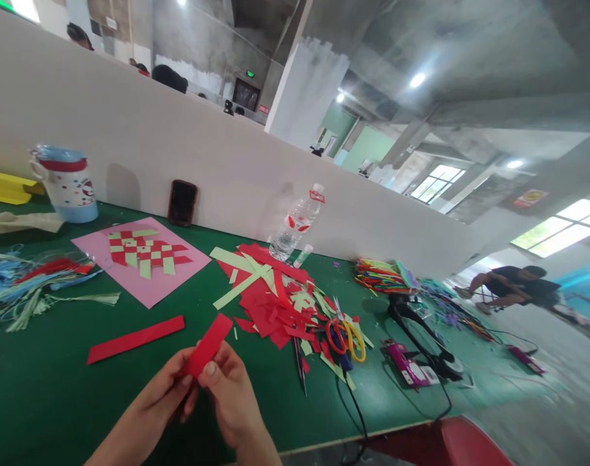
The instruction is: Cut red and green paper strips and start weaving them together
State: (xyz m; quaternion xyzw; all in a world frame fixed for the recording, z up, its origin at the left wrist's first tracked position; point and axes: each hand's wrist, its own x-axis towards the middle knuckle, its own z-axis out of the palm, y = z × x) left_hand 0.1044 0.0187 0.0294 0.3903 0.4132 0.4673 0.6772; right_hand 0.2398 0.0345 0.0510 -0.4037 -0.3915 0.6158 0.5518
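Both my hands pinch one red paper strip [208, 344] just above the green table [43, 388], near its front edge. My left hand [162, 395] grips the strip's lower end from the left. My right hand [229, 391] presses its thumb on the same end from the right. A second, longer red strip [134, 339] lies flat on the table to the left. Behind it sits a pink sheet [142, 259] bearing a red and pale green woven pattern. A heap of red and pale green paper offcuts [275, 294] lies ahead of my hands.
Scissors with red and yellow handles [346, 336] lie by the scraps, a pen [299, 366] beside them. A water bottle [297, 223], a dark phone [182, 202] and a lidded mug [66, 182] stand along the white partition. Shredded strips lie left; a glue gun [411, 317] and cables right. A person crouches far right.
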